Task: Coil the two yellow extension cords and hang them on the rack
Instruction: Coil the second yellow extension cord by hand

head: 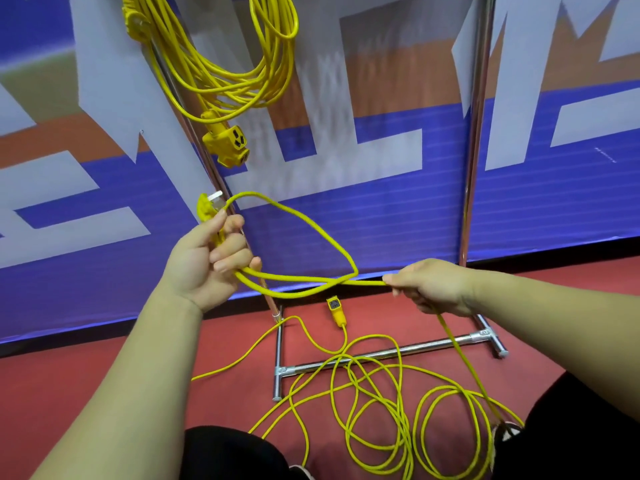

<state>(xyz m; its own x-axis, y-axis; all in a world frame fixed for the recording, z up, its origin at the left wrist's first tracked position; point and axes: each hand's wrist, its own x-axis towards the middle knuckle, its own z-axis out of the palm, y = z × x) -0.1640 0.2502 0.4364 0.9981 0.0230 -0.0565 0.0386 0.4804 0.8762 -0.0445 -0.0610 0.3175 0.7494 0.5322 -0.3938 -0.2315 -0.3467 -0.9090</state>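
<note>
One yellow cord (221, 64) already hangs in loops on the rack (476, 133), up at the top. We are on the second cord (381, 393) now. Most of it lies in a messy pile on the red floor (86, 393), over the rack's bottom bar.

Our left hand (211, 258) has its grip closed around the plug end (207, 206) and the first loop (304, 237). Our right hand (429, 285) has its grip pinched shut on the cord, just past where the loop crosses.

To do this well, we think we should slide the right hand down the cord, bring it back to the left hand, and make each new loop the same size. A small twist should help the cord lie flat. We should watch for knots in the pile.
</note>
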